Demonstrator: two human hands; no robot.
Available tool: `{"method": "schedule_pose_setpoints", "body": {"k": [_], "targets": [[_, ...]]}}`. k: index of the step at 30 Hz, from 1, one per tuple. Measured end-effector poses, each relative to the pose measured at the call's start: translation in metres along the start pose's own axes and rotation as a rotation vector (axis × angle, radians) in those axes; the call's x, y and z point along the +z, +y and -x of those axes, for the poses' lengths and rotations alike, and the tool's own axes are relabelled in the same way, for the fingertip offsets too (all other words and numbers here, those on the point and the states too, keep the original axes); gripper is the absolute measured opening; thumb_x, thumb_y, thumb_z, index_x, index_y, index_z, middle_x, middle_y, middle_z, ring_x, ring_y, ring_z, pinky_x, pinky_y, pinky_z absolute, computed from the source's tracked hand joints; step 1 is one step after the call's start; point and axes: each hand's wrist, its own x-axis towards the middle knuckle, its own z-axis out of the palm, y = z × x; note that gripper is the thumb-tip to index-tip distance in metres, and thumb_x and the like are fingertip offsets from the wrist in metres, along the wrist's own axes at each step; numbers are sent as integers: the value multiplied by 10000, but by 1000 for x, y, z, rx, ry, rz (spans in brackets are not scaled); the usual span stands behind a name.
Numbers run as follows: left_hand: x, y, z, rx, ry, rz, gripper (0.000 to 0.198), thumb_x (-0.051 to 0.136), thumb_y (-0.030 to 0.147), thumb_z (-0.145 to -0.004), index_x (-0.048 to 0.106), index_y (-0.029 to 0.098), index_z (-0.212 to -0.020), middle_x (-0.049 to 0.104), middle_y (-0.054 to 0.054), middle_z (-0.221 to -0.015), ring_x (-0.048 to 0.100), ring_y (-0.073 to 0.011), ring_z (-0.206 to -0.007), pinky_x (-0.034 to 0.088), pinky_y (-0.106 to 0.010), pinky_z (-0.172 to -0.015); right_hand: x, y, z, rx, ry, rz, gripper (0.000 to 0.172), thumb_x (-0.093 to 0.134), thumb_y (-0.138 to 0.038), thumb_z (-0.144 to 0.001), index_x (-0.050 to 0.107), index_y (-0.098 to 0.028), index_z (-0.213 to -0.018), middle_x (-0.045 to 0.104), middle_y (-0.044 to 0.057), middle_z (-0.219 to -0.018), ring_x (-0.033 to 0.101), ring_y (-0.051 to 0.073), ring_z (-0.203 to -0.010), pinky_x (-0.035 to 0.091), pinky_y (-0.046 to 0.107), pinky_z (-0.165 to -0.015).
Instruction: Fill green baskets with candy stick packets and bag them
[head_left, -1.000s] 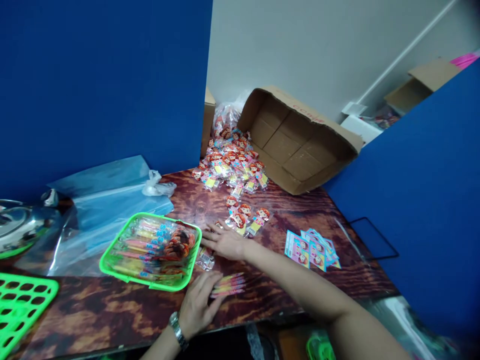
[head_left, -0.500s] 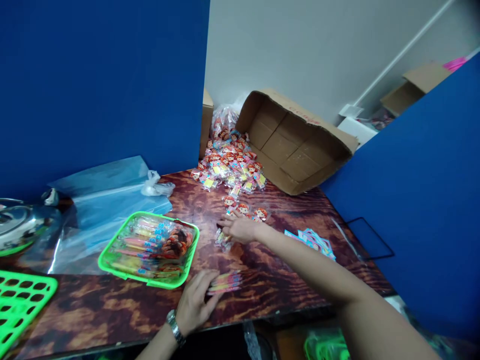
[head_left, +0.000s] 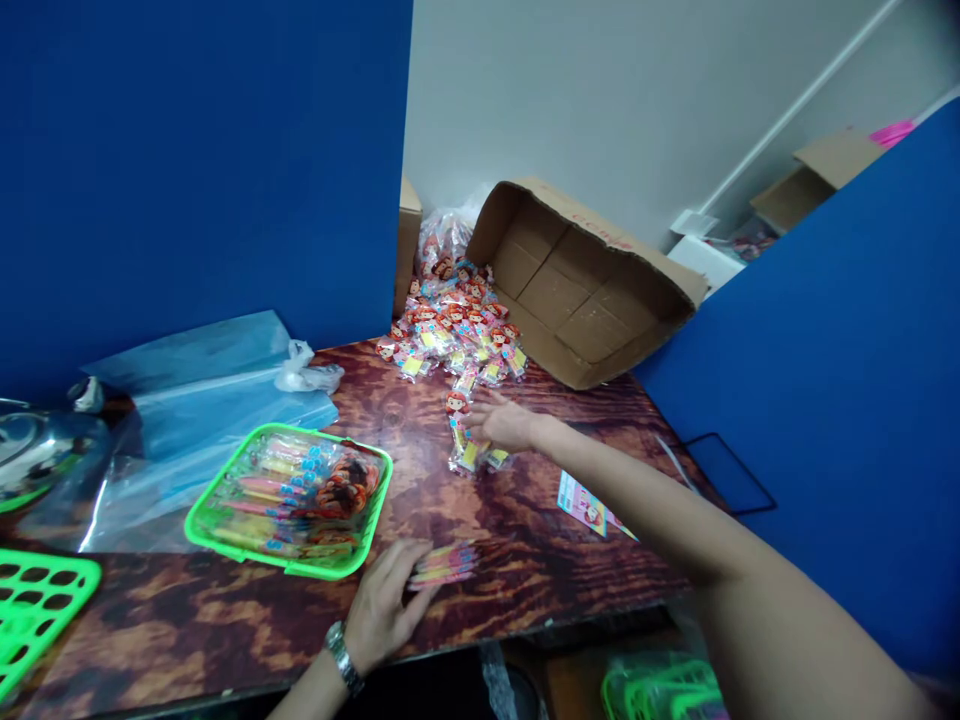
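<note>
My left hand (head_left: 391, 603), with a metal watch at the wrist, grips one end of a bundle of thin pink and yellow sticks (head_left: 445, 564) near the table's front edge. Farther back, my right hand (head_left: 506, 422) is palm down with its fingers stretched out. Under and beside its fingers lie several clear packets with red-haired doll heads (head_left: 457, 403); the hand partly covers them. To the left of the bundle stands a green basket (head_left: 384, 500) full of similar sticks in clear wrapping, with doll heads at one end.
A heap of doll packets (head_left: 457, 325) lies at the back beside a tipped cardboard box (head_left: 577, 290). Printed cards (head_left: 581, 503) rest under my right forearm. On the left are plastic sheets (head_left: 225, 400), a metal pot lid (head_left: 30, 440) and a green perforated basket (head_left: 45, 610). Blue partitions flank the table.
My right hand has shifted slightly right and back, and the packets near it now lie closer together. My left hand stays on the bundle. The view has turned a little.
</note>
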Motion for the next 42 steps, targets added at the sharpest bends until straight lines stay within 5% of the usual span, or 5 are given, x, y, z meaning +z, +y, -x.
{"method": "schedule_pose_setpoints", "body": {"k": [6,15,20,30,42], "targets": [[0,0,0,10,14,5,379,569,225,-848,460,195,-1210,627,-88,-1048,611,-180,-970,521,-283,-838,43,-17,-3,-9,120,96,227,431,-121,-893,590,-157,-1051,592,129,-1139,519,224,-1103,276,480,-1027],[-1,-1,0,7,-1,13,367,564,221,-847,474,183,-1200,625,-100,-1052,611,-188,-980,526,-282,-833,5,10,28,160,-8,-75,214,543,-308,-866,631,-191,-1023,631,104,-1058,554,241,-1041,249,528,-1014],[0,-1,1,10,16,8,353,565,231,-851,476,192,-1190,629,-98,-1042,618,-188,-970,531,-278,-825,33,9,44,79,-150,-132,289,640,-205,-761,620,-222,-1049,462,90,-1360,377,276,-1273,267,524,-1007],[2,-3,2,5,24,18,353,569,236,-843,492,196,-1185,635,-95,-1048,624,-190,-973,534,-273,-830,56,5,42,227,-80,-170,645,681,-304,-734,420,-186,-1312,535,146,-1214,532,263,-1069,416,373,-866],[1,-2,1,17,46,20,366,577,232,-837,493,192,-1191,640,-93,-1041,625,-186,-969,536,-270,-826,50,-1,45,203,-75,-116,368,666,-375,-745,583,-176,-1044,620,110,-1024,540,261,-985,256,537,-989]]}}
